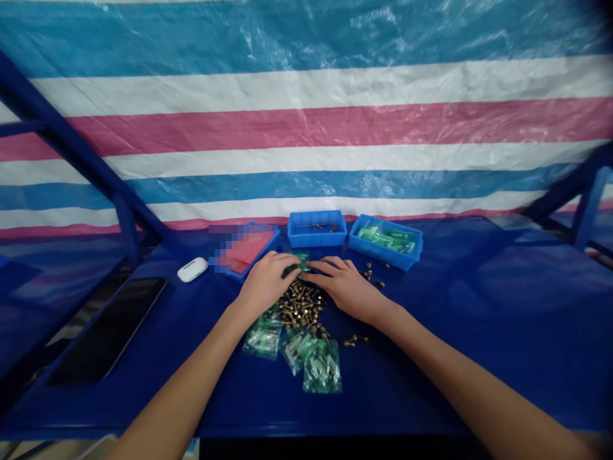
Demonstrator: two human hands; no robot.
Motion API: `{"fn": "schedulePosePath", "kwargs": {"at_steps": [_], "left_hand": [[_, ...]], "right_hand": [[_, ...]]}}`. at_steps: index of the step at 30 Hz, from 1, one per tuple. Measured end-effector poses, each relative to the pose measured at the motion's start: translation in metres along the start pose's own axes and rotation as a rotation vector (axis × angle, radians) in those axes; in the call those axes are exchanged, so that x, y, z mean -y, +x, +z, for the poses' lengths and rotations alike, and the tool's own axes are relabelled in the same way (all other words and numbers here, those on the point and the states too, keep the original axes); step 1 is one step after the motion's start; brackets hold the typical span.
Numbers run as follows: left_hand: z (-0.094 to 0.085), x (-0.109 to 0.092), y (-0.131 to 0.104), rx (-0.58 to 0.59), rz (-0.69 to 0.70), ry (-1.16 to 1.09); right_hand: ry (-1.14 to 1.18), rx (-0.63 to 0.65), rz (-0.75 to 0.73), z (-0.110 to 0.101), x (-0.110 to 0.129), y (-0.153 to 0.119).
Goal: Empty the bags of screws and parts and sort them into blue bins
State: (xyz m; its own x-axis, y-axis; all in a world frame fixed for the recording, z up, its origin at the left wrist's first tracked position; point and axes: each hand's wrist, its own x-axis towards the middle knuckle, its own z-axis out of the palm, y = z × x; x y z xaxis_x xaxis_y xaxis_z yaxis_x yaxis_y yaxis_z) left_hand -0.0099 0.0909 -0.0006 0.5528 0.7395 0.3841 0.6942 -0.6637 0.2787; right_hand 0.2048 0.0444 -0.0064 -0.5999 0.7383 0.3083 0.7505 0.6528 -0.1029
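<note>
Between my hands, just behind a heap of brass-coloured screws, is a small clear plastic bag with green contents. My left hand pinches its left side, with the thumb in front and the fingers behind. My right hand has its fingertips closed on the right side of the same bag. The fingers partly cover the bag, so its opening cannot be made out. Several filled bags with green and pale pieces lie in front of the heap.
Behind the hands stand a blue bin with a few screws, a blue bin of green pieces, and a bin with red sheets. A white earbud case and a phone lie left. Loose screws lie right of the heap.
</note>
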Motion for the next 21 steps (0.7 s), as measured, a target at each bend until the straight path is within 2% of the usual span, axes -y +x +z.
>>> {"fn": "schedulePosePath", "kwargs": {"at_steps": [5, 10, 14, 21], "left_hand": [[0.001, -0.001, 0.001, 0.026, -0.032, -0.12], [-0.001, -0.007, 0.003, 0.072, 0.016, -0.256], [-0.001, -0.012, 0.003, 0.028, 0.03, -0.244], [-0.001, -0.013, 0.002, -0.044, 0.022, -0.158]], "right_hand": [[-0.052, -0.028, 0.05, -0.002, -0.001, 0.003], [0.01, -0.04, 0.05, -0.005, -0.006, 0.002], [0.043, 0.009, 0.047, -0.009, -0.009, 0.003], [-0.069, 0.019, 0.022, -0.014, -0.011, 0.001]]}}
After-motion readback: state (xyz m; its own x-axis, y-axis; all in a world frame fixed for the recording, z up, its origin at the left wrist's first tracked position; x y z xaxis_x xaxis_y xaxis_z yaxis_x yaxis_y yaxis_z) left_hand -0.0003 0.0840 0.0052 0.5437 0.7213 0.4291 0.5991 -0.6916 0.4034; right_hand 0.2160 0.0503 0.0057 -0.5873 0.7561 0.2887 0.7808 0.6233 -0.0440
